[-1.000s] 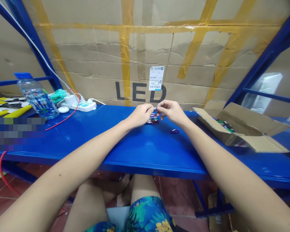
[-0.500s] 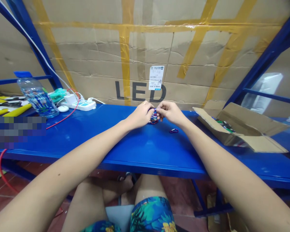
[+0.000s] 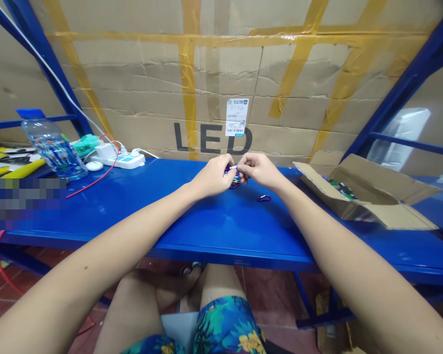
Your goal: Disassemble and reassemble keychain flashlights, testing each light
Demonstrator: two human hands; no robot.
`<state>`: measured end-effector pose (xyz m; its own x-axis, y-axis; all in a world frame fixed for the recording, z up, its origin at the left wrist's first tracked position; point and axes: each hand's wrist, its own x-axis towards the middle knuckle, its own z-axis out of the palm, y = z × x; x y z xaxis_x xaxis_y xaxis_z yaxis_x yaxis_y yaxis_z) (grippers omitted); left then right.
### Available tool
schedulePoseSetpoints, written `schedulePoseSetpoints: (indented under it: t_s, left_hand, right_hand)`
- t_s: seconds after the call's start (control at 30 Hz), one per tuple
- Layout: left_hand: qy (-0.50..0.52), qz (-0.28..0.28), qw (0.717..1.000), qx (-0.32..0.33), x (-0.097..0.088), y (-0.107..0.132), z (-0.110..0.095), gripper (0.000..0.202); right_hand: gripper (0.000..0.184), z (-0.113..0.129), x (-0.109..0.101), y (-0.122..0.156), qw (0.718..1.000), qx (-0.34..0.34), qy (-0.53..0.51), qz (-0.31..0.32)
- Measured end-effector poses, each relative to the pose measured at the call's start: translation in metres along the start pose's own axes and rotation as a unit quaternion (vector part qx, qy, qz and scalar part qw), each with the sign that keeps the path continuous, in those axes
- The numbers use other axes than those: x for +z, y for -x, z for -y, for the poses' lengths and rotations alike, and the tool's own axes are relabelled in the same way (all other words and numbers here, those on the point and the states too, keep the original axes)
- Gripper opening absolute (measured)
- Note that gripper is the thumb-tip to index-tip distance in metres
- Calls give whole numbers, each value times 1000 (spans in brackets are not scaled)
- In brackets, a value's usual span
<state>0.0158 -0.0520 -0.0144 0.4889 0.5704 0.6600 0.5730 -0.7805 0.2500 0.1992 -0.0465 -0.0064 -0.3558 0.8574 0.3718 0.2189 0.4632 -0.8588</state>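
My left hand (image 3: 216,174) is closed around a small purple carabiner (image 3: 227,170), whose silver part points right. The thumb and forefinger of my right hand (image 3: 260,169) pinch at the silver end, so both hands meet on it above the table. Just below my fingers lies a small cluster of colourful metal carabiners (image 3: 236,184), partly hidden by the hands. A single purple-red carabiner (image 3: 265,198) with a silver gate rests apart on the blue table (image 3: 221,223), to the right and nearer to me.
An open cardboard box (image 3: 354,209) with green and black items stands right. On the left are a water bottle (image 3: 55,147), a white power strip (image 3: 127,160), a red cable (image 3: 92,187) and yellow-handled tools (image 3: 25,168). A large carton (image 3: 140,93) forms the back.
The carabiner in my hands has turned, and its silver part now shows between my fingers. The hands stay together in nearly the same place; the view has shifted slightly.
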Motion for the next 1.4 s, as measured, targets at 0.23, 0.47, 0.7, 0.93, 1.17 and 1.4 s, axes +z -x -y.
schedulePoseSetpoints:
  t_s: [0.23, 0.47, 0.7, 0.93, 1.17, 1.4]
  left_hand:
    - [0, 14, 1000, -18, 1, -5, 5, 18]
    - [36, -14, 999, 8, -2, 1, -2, 6]
    - [3, -21, 1000, -17, 2, -6, 0, 23]
    - [38, 6, 999, -37, 0, -1, 5, 8]
    - [51, -24, 998, -23, -1, -1, 0, 6]
    - [4, 41, 998, -49, -2, -4, 1, 22]
  right_hand:
    - [21, 1, -2, 1, 1000, -8, 26, -9]
    - [18, 6, 0, 2, 1000, -6, 9, 4]
    - [17, 3, -3, 0, 999, -29, 23, -29]
    - [17, 0, -1, 0, 999, -19, 40, -20]
    - [16, 3, -1, 1, 999, -18, 33, -22]
    - [18, 2, 2, 2, 998, -13, 63, -26]
